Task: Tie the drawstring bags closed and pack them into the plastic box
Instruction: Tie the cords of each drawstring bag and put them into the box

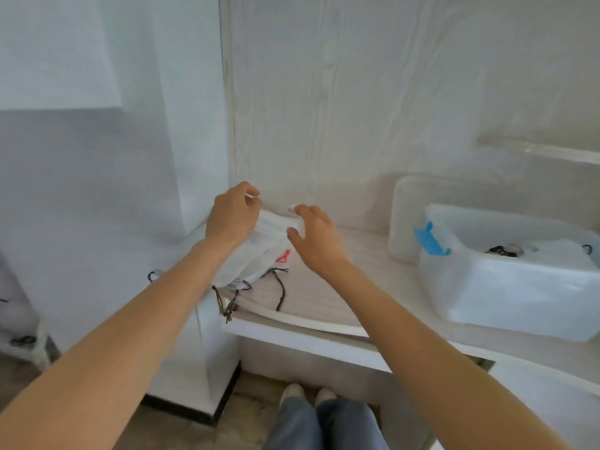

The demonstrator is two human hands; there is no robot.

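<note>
Nearest, a pair of jeans-clad legs (319, 427) and pale shoes (308, 396) stand on the floor below the front edge of the white surface (324, 306). Two bare forearms reach up and away over that edge. On the surface a heap of white drawstring bags (259, 254) lies with its long axis running from the near left corner toward the back wall, the gathered mouths and dark brown cords (281, 287) pointing at the near edge, some knotted cord ends hanging just over it; a red mark (283, 256) shows on one bag. The left hand (232, 216) sits at the far end of the heap, fingers curled and pinching something white at the top bag's far edge, though the blur keeps me from telling cord from cloth. The right hand (313, 237) hovers just right of the heap, fingers spread and loosely bent, holding nothing, apart from the left. Well to the right stands the translucent plastic box (506, 287) with a blue latch (430, 240) on its left end; inside lie white bags with a dark cord tangle (502, 251) showing. Behind it a white lid (406, 216) leans against the wood-grain wall (357, 92).
</note>
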